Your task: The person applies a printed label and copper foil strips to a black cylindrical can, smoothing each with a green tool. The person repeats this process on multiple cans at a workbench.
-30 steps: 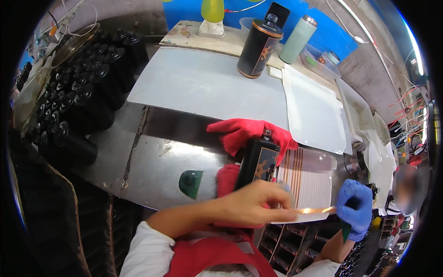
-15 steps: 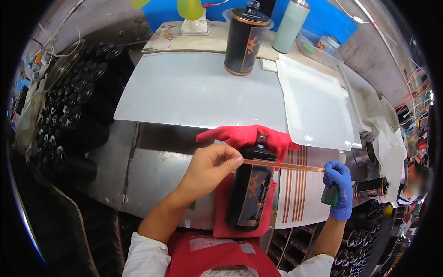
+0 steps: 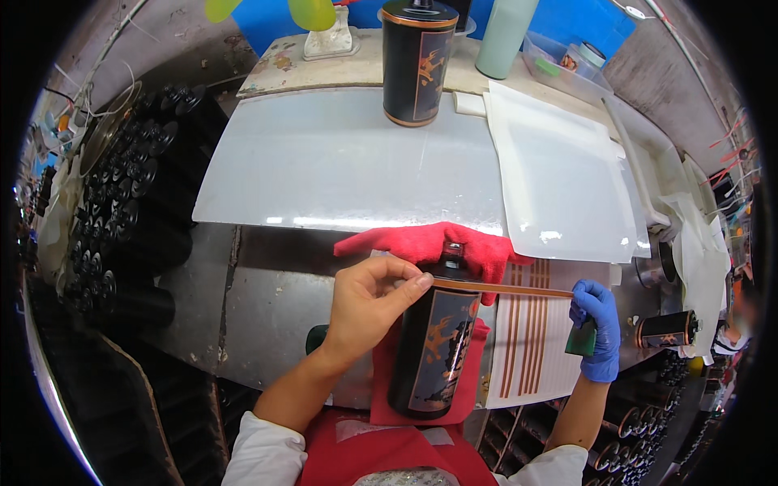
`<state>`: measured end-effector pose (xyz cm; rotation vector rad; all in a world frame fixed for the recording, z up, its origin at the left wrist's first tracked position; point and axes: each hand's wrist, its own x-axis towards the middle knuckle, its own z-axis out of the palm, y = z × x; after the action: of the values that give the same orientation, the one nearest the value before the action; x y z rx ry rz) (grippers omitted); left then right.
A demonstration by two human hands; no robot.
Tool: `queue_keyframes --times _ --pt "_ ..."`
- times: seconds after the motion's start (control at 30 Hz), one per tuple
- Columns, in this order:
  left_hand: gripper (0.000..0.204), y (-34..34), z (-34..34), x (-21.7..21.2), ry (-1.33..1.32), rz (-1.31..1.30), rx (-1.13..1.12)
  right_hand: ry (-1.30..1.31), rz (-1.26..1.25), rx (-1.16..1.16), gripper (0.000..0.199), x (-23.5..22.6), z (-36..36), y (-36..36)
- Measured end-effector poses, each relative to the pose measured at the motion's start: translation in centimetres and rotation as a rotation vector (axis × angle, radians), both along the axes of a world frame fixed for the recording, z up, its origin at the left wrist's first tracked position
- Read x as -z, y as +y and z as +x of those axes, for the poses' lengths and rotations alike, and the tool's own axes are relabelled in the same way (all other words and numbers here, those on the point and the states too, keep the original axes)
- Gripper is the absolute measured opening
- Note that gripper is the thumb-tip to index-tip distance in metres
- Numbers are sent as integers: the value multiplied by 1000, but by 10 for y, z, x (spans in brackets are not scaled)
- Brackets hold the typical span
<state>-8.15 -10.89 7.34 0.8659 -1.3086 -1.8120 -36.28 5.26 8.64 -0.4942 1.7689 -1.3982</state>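
A black bottle with an orange-and-grey picture panel lies in front of me on a red cloth, its neck pointing away. My bare left hand pinches one end of a copper-coloured strip between thumb and forefinger, at the bottle's shoulder. The strip runs taut to the right, across the bottle's upper end. Its other end is pinched by my blue-gloved right hand, which also keeps a small green flat piece against its palm. A red glove lies around the bottle's neck.
More copper strips lie on a white backing sheet to the right. A finished-looking black bottle stands at the back beside a pale green flask. Many black bottles crowd the left; another lies at right.
The strip now sits closer against the bottle's shoulder. The bottle has shifted or turned slightly, and the whole view has moved a little. Both hands keep their pinch.
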Motion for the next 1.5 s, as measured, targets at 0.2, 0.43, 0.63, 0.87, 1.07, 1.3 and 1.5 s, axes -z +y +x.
queue_keyframes --times 0.2,0.43,0.63,0.87,1.07,1.3,1.5 --pt "11 1 -4 2 -10 -30 -38 -14 -4 -14 11 6 -4 2" --pt "12 3 -4 5 -11 29 -47 -16 0 -28 11 12 -7 4" --pt "14 11 -9 10 182 184 -185 -17 14 -34 10 16 -8 4" --pt "15 21 -16 7 242 272 -169 -25 14 -55 10 20 -9 3" --pt "15 20 -17 18 308 305 -236 -48 15 -55 10 27 -9 3" --pt "15 29 -18 16 190 108 -359 6 35 -25 10 24 -6 4" --pt "86 61 4 -7 -480 -858 -112 44 39 -54 11 21 -12 2"
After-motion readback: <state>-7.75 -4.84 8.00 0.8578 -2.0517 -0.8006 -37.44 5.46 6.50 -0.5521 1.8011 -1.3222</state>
